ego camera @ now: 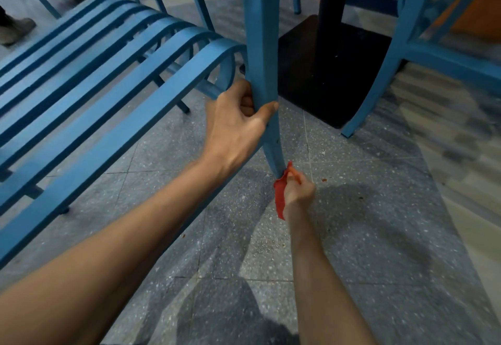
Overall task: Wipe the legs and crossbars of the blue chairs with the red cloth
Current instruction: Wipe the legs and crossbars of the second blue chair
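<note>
Head view. Step in hand: wiping the foot of one chair leg (261,46).

The left hand (241,125) is wrapped round the leg at mid-height with the thumb across its front face, steadying it. The right hand (298,193) pinches the red cloth (279,199) against the lowest part of the leg, just above the floor (379,222).

Judgement: the next move calls for drawing the cloth up the leg, which the left hand's grip would obstruct, or going on to the crossbars under the slatted seat (108,95).

Materials:
- Leg: matte blue paint, flat-faced, tapering downward.
- Seat: curved flat slats.
- Cloth: thin and limp, hanging below the hand.
- Floor: speckled tile with scattered crumbs.
</note>
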A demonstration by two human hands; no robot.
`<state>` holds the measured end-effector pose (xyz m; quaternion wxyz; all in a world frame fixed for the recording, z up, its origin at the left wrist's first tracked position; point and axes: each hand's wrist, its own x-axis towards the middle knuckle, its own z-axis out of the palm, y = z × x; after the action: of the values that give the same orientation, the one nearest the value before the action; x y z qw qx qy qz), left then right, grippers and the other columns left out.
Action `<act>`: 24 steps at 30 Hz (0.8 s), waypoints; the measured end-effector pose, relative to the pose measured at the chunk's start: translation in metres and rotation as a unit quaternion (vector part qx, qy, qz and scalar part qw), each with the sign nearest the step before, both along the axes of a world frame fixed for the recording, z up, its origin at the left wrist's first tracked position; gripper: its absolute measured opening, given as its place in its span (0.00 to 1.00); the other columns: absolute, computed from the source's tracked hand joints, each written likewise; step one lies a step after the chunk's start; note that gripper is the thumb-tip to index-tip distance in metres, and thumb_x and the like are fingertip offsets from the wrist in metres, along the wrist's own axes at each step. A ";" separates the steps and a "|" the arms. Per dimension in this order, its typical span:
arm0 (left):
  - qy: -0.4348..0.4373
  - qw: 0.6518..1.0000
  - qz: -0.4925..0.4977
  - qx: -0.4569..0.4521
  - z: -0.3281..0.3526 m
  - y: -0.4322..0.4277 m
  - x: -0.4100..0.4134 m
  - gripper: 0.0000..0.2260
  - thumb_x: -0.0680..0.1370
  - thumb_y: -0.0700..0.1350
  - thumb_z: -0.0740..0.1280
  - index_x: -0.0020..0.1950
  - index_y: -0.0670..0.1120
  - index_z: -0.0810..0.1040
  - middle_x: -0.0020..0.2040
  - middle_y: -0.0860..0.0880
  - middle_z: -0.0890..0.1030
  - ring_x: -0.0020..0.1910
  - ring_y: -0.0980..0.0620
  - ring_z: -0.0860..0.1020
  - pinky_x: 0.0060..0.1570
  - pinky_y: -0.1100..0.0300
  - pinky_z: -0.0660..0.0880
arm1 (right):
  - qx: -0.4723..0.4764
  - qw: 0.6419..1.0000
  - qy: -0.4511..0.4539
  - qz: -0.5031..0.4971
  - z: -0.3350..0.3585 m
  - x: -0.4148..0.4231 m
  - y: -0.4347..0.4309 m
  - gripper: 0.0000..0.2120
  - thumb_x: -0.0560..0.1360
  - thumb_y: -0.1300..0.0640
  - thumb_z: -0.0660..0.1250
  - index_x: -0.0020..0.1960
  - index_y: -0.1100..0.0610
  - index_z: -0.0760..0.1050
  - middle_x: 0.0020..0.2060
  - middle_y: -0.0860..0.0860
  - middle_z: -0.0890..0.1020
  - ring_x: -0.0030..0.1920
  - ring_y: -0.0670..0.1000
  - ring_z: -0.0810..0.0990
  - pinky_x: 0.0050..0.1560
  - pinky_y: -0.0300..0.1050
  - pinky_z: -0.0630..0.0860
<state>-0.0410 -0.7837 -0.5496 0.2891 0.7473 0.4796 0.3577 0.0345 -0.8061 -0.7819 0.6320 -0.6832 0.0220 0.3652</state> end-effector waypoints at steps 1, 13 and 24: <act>0.002 1.000 0.003 -0.001 0.000 0.000 0.000 0.09 0.73 0.48 0.72 0.50 0.46 0.79 0.41 0.56 0.81 0.39 0.61 0.79 0.38 0.71 0.76 | 0.019 0.999 -0.029 -0.009 0.001 -0.010 -0.003 0.11 0.76 0.65 0.64 0.53 0.55 0.82 0.40 0.50 0.83 0.43 0.52 0.82 0.44 0.46 0.81; 0.011 1.000 0.026 -0.010 -0.001 0.001 0.003 0.09 0.73 0.48 0.73 0.48 0.46 0.79 0.42 0.53 0.82 0.41 0.56 0.81 0.43 0.61 0.79 | 0.018 0.977 0.139 -0.163 -0.006 -0.008 0.009 0.09 0.77 0.65 0.62 0.51 0.67 0.81 0.39 0.56 0.83 0.36 0.53 0.79 0.30 0.38 0.73; 0.022 1.000 0.013 -0.006 0.000 0.001 0.003 0.11 0.73 0.49 0.72 0.50 0.44 0.79 0.44 0.48 0.83 0.43 0.51 0.81 0.43 0.54 0.79 | 0.025 0.997 0.010 -0.067 0.030 -0.029 -0.007 0.11 0.76 0.60 0.64 0.55 0.53 0.82 0.48 0.51 0.85 0.49 0.53 0.82 0.52 0.50 0.78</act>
<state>-0.0383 -0.7832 -0.5495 0.2783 0.7470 0.4976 0.3419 0.0060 -0.8129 -0.7516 0.6713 -0.6607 0.0652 0.3297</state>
